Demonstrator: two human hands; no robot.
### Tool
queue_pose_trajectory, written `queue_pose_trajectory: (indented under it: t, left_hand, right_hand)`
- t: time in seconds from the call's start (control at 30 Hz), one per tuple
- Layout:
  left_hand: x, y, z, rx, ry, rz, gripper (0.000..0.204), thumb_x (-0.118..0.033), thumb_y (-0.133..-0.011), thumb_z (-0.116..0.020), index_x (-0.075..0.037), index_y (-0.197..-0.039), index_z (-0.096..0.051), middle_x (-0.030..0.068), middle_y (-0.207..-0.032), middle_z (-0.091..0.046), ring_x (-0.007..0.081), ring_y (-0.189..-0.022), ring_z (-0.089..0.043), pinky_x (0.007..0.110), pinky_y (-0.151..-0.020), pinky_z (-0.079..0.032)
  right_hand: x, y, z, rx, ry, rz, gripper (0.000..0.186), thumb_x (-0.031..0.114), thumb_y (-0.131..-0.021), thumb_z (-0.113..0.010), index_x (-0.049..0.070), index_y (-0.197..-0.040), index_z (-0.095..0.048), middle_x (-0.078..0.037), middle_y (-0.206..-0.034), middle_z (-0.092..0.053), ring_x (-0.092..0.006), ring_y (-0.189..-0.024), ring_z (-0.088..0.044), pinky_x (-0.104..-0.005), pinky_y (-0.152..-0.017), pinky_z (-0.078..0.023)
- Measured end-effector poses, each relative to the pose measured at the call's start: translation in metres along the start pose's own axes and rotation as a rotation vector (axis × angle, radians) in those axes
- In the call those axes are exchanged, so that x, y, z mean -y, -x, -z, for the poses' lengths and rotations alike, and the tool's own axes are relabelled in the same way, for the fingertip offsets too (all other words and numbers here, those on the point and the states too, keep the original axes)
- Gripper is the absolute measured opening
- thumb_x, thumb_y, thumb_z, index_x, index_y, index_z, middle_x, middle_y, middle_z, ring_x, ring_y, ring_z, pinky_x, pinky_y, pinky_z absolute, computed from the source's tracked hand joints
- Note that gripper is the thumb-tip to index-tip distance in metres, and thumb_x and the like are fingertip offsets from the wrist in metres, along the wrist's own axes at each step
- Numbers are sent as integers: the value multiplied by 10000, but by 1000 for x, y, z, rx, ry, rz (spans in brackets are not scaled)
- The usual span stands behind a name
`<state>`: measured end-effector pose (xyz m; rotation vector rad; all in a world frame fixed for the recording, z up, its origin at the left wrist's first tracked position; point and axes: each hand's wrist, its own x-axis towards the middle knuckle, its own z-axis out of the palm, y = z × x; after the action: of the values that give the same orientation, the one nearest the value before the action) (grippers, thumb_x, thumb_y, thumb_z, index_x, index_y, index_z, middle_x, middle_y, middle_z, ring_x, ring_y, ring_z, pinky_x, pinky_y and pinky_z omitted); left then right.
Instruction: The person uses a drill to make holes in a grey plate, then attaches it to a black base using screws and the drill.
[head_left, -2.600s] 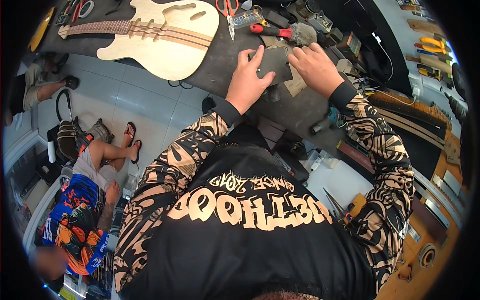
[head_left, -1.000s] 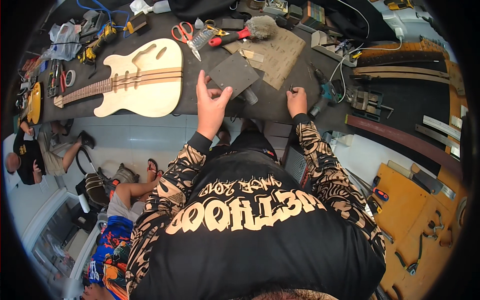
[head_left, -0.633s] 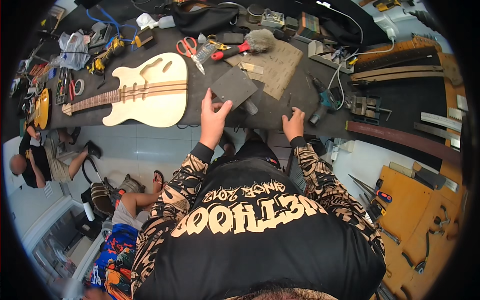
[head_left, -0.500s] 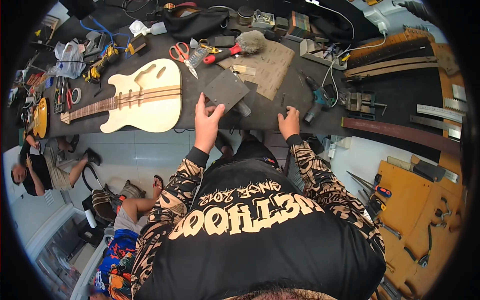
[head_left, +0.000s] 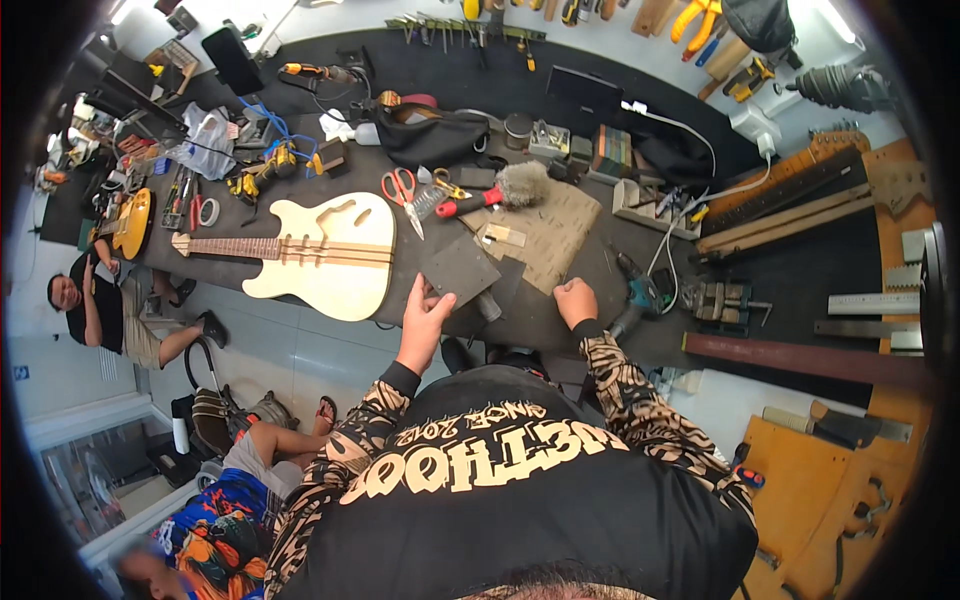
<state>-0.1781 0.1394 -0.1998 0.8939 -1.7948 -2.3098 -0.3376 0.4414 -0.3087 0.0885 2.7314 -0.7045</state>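
Note:
My left hand (head_left: 428,322) pinches the near left corner of a dark square plate (head_left: 462,270) between thumb and fingers. Under the plate's right edge, a short clear cylinder (head_left: 488,305) partly shows beside another dark flat piece (head_left: 508,280). My right hand (head_left: 576,303) is closed over the bench by the near corner of a brown sandpaper sheet (head_left: 560,232); whatever its fingers hold is hidden. To its right lies a teal and black cordless drill (head_left: 640,292). An unfinished pale guitar body with a neck (head_left: 345,260) rests left of my left hand.
Red-handled scissors (head_left: 402,190) and a red-handled brush (head_left: 520,186) lie beyond the plate. A vise (head_left: 722,303) stands right of the drill, with a white cable (head_left: 668,240) nearby. A yellow drill (head_left: 262,172) lies at far left. Two other people sit at the left.
The view has tilted up, showing more of the bench's far side. My right hand has moved forward on the bench, and its spread fingers have closed. My left hand stays at the plate.

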Motion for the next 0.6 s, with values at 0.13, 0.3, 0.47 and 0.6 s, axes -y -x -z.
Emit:
queue_pose_trajectory:
  t: [0.13, 0.3, 0.47, 0.6]
  left_hand:
    - [-4, 3, 13, 18, 33, 86, 796, -255, -1116, -732, 0, -1755, -333, 160, -1667, -526, 197, -1341, -629, 387, -1042, -568]
    - [6, 6, -2, -11, 79, 149, 687, -278, -1144, -690, -33, -1723, -413, 107, -1620, -576, 214, -1437, -578, 450, -1090, -558]
    - [4, 18, -8, -33, -22, 176, 659, -267, -1141, -697, -45, -1707, -444, 109, -1577, -609, 214, -1402, -615, 423, -1110, -557]
    - [3, 17, -4, -22, -28, 204, 673, -261, -1140, -699, -42, -1716, -430, 103, -1585, -617, 215, -1429, -606, 408, -1112, -550]
  right_hand:
    - [100, -72, 33, -176, -376, 391, 271, 259, -959, -753, 8, -966, -652, -268, -888, -735, -501, -885, -720, -573, -786, -557]
    - [266, -195, 92, -306, -639, 537, 263, 249, -978, -785, 11, -974, -674, -219, -898, -779, -413, -866, -777, -511, -807, -601]
    - [353, -256, 132, -557, -539, 562, 259, 282, -976, -794, 31, -978, -734, -220, -941, -805, -458, -929, -781, -553, -865, -614]
    - [367, -269, 141, -643, -447, 554, 258, 314, -987, -791, 60, -945, -777, -230, -972, -818, -469, -963, -788, -570, -886, -620]
